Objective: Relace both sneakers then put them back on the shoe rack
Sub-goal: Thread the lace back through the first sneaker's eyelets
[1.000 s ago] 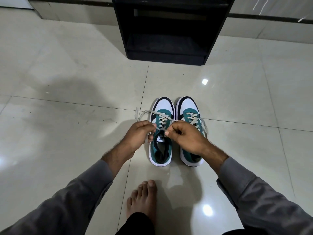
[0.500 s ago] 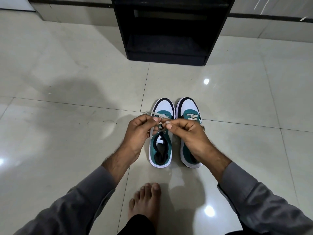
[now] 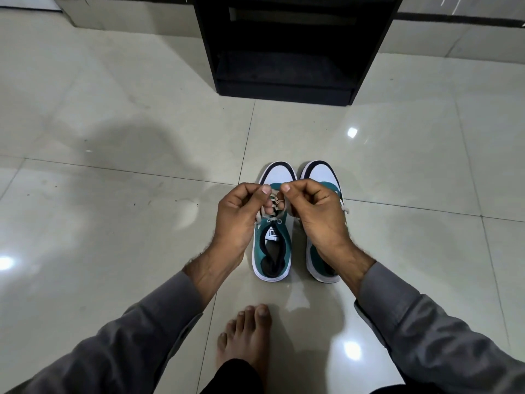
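1. Head view: the left hand [image 3: 240,216] and right hand [image 3: 315,214] are meeting over the left sneaker [image 3: 273,243], fingers curled shut, thumbs nearly touching above its laces [image 3: 272,207].
2. Each hand is pinching a strand of the pale lace; the strands are running down from the pinch to the top eyelets just below the fingers.
3. How the lace is crossing between the two pinches is hidden behind the fingers, so I cannot tell whether a knot is forming.
4. The left sneaker is sitting flat on the floor [image 3: 113,223] directly under the grip, its white toe poking out beyond the thumbs and its open teal collar lying nearer the person than the hands.
5. The right sneaker [image 3: 319,177] is standing just beside it, touching or nearly touching, partly covered by the right hand and wrist; a bit of its lace is showing past the right hand's outer edge.
6. The black rack [image 3: 287,46] is standing well beyond the grip, straight ahead of the toes, its lower shelf showing dark.
7. A bare foot [image 3: 247,334] is resting on the tile nearer the person than the grip, behind the sneakers' heels.
8. Grey sleeves [image 3: 136,345] are covering both forearms up to the wrists.
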